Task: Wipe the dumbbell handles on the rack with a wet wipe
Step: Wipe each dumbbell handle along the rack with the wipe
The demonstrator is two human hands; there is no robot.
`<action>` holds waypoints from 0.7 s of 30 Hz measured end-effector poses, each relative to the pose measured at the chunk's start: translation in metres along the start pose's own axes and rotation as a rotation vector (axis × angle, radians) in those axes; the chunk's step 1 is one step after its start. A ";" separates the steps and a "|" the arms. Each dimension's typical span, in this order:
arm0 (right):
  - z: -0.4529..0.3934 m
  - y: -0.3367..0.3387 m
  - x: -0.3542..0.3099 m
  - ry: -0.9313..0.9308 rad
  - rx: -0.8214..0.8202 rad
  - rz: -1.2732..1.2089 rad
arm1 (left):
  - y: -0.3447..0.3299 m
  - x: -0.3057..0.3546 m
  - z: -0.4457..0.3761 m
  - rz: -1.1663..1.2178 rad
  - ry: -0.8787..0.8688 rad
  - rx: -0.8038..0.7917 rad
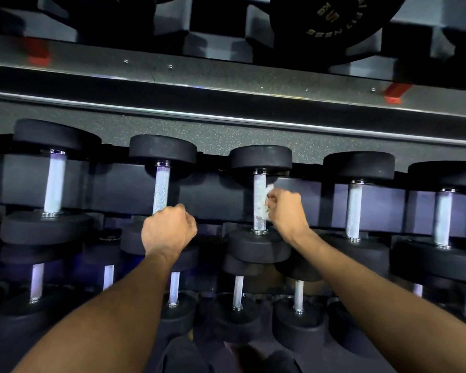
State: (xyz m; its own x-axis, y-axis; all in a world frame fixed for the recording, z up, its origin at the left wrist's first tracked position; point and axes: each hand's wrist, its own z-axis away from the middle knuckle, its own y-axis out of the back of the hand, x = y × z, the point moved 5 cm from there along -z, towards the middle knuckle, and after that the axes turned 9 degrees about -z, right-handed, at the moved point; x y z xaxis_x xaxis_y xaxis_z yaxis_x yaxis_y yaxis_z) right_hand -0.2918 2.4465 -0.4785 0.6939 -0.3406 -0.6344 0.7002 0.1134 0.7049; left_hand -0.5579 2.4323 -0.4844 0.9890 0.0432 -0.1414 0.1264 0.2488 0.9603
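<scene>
Black dumbbells with knurled steel handles lie in rows on a dark rack [226, 200]. My right hand [287, 211] holds a crumpled white wet wipe [267, 203] against the right side of the middle dumbbell's handle [259, 189]. My left hand [167, 230] is curled round the lower end of the neighbouring handle [161, 188] to the left; its fingers hide that part of the bar. Both forearms reach up from the bottom of the view.
More dumbbells lie on either side, at left [53, 184] and at right [354, 211], and a lower row with thinner handles [237, 292] sits beneath. A metal rail [226, 84] with red brackets runs above, with a weight plate [331, 20] behind it.
</scene>
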 end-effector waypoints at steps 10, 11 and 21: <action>-0.032 0.015 -0.019 -0.086 0.095 -0.074 | 0.002 0.001 0.001 -0.024 -0.009 0.002; -0.031 0.015 -0.019 -0.097 0.078 -0.062 | 0.002 0.002 0.001 -0.023 -0.012 0.003; -0.032 0.011 -0.001 -0.257 -0.093 -0.056 | 0.001 0.001 0.000 0.009 -0.016 -0.001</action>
State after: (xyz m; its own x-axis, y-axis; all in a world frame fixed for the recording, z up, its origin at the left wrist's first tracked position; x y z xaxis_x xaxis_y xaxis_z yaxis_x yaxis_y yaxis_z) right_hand -0.2792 2.4775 -0.4805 0.5968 -0.5726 -0.5620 0.7567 0.1687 0.6316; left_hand -0.5566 2.4323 -0.4832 0.9912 0.0295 -0.1290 0.1177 0.2491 0.9613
